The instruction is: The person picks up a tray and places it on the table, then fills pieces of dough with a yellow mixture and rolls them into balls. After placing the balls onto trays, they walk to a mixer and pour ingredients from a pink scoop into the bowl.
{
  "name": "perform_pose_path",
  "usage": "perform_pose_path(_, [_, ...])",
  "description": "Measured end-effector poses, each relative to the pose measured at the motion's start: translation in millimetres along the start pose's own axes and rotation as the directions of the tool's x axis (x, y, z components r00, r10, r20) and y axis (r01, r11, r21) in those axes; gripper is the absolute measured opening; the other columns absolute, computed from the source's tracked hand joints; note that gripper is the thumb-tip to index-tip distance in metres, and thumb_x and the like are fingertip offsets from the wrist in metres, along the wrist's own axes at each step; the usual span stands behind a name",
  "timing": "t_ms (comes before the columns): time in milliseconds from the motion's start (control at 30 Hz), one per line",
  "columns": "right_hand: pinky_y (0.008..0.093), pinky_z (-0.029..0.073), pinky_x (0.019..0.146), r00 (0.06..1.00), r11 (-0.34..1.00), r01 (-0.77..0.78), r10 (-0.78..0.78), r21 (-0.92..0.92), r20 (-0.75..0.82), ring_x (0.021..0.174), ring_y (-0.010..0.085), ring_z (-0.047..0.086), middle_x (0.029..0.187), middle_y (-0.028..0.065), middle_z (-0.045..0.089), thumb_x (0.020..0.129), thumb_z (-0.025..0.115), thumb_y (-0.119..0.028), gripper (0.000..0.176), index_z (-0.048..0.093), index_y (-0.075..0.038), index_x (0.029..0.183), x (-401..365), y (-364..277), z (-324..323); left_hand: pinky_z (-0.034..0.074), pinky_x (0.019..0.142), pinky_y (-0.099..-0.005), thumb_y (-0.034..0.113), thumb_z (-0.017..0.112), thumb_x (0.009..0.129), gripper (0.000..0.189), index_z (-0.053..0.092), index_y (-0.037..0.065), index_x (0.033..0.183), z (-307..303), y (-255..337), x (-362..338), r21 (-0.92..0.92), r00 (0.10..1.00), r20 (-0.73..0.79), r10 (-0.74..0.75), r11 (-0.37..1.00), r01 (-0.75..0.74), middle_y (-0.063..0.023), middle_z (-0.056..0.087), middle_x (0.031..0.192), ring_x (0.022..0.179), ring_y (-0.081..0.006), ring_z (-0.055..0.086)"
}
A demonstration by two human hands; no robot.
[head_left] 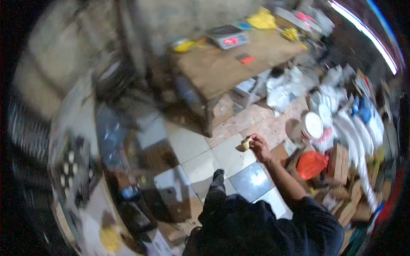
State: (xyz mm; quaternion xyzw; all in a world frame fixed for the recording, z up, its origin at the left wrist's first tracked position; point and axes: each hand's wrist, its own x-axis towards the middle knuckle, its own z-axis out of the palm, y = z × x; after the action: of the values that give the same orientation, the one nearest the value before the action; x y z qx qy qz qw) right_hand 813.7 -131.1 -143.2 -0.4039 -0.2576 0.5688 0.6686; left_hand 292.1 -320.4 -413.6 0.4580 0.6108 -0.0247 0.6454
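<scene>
My right hand (260, 148) reaches out in front of my body above the tiled floor. Its fingers are closed around a small pale-yellow rounded piece (245, 144), whose exact kind is too blurred to make out. Below and beyond it are pale floor tiles (232, 155). My left hand does not show anywhere in this view.
Ahead stands a wooden table (205, 72) bearing a digital scale (228, 38) with red digits. To the right are a white bucket (313, 126), an orange-red bag (311, 165), a cardboard box (338, 164) and white sacks (348, 132). A yellow heap (109, 239) lies at lower left.
</scene>
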Motion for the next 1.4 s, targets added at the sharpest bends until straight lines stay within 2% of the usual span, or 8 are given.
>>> perform_pose_path(233, [0.0306, 0.049, 0.077, 0.775, 0.991, 0.125, -0.133, -0.058, -0.618, 0.082, 0.0154, 0.058, 0.09, 0.0033, 0.058, 0.088, 0.055, -0.009, 0.008, 0.057, -0.006, 0.096, -44, -64, -157, 0.051, 0.073, -0.0376, 0.028, 0.054, 0.094, 0.034, 0.057, 0.005, 0.119, -98, 297, 250, 0.433, 0.935, 0.349, 0.069, 0.873, -0.226, -0.0102, 0.063, 0.108, 0.093, -0.0227, 0.061])
perform_pose_path(400, [0.0253, 0.049, 0.065, 0.307, 0.982, 0.128, -0.176, -0.142, -0.935, 0.069, 0.0081, 0.053, 0.076, -0.001, 0.054, 0.089, 0.056, -0.011, 0.006, 0.058, -0.006, 0.09, -105, -56, -248, 0.046, 0.068, -0.0314, 0.021, 0.05, 0.095, 0.018, 0.061, 0.006, 0.095, 18, 619, 354, 0.347, 0.657, 0.645, 0.39, 0.616, -0.707, -0.0018, 0.059, 0.085, 0.081, -0.0152, 0.054])
perform_pose_path(567, [0.0241, 0.045, 0.054, -0.055, 0.99, 0.039, -0.132, -0.135, -0.99, 0.063, 0.0079, 0.052, 0.073, -0.0004, 0.054, 0.09, 0.055, -0.011, 0.006, 0.057, -0.007, 0.086, -144, -18, -340, 0.048, 0.069, -0.0284, 0.013, 0.052, 0.09, 0.014, 0.061, 0.007, 0.099, 203, 780, 397, 0.393, 0.753, 0.495, 0.433, 0.661, -0.639, -0.0035, 0.061, 0.087, 0.083, -0.0133, 0.057])
perform_pose_path(767, [0.0242, 0.045, 0.053, -0.188, 0.961, 0.015, -0.27, -0.277, -0.944, 0.062, 0.0106, 0.053, 0.076, 0.0023, 0.057, 0.09, 0.053, -0.008, 0.004, 0.056, -0.007, 0.087, -111, -87, -471, 0.048, 0.085, -0.0415, 0.022, 0.053, 0.09, 0.024, 0.064, 0.004, 0.101, 305, 830, 436, 0.208, 0.316, 0.907, -0.279, -0.354, -0.912, -0.0142, 0.065, 0.109, 0.099, -0.0286, 0.061])
perform_pose_path(833, [0.0256, 0.047, 0.062, -0.167, 0.876, 0.021, -0.472, -0.481, -0.866, 0.07, 0.0095, 0.055, 0.078, 0.0023, 0.059, 0.092, 0.055, -0.01, 0.009, 0.058, -0.003, 0.088, -70, -162, -501, 0.048, 0.083, -0.0441, 0.02, 0.048, 0.093, 0.024, 0.065, 0.005, 0.102, 298, 832, 457, 0.61, 0.608, 0.773, -0.179, -0.051, -0.791, -0.0123, 0.065, 0.108, 0.098, -0.0293, 0.061])
perform_pose_path(1167, [0.0293, 0.047, 0.068, -0.085, 0.664, -0.278, -0.737, -0.694, -0.67, 0.077, 0.0176, 0.058, 0.081, 0.0114, 0.06, 0.09, 0.059, -0.009, 0.011, 0.058, 0.002, 0.093, 114, -386, -702, 0.043, 0.06, -0.0274, 0.04, 0.053, 0.096, 0.033, 0.061, 0.011, 0.111, 416, 1043, 522, 0.814, 0.787, 0.491, -0.373, 0.517, -0.263, 0.0032, 0.055, 0.08, 0.067, -0.0089, 0.05])
perform_pose_path(1267, [0.0264, 0.047, 0.063, -0.009, 0.743, -0.173, -0.657, -0.646, -0.754, 0.07, 0.0136, 0.058, 0.077, 0.0084, 0.06, 0.089, 0.059, -0.006, 0.009, 0.058, 0.003, 0.089, 147, -434, -745, 0.045, 0.067, -0.0301, 0.035, 0.056, 0.093, 0.033, 0.062, 0.006, 0.109, 498, 1046, 685, 0.748, 0.697, 0.602, -0.389, 0.581, -0.321, -0.0027, 0.058, 0.079, 0.07, -0.0133, 0.053])
perform_pose_path(1400, [0.0257, 0.048, 0.063, 0.085, 0.739, -0.368, -0.577, -0.564, -0.812, 0.068, 0.0119, 0.06, 0.075, 0.0077, 0.063, 0.089, 0.056, -0.003, 0.007, 0.059, 0.003, 0.089, 168, -504, -783, 0.047, 0.068, -0.0296, 0.033, 0.063, 0.089, 0.03, 0.066, 0.006, 0.103, 638, 1232, 570, 0.559, 0.657, 0.752, -0.049, 0.575, -0.597, -0.0033, 0.064, 0.086, 0.075, -0.0119, 0.057])
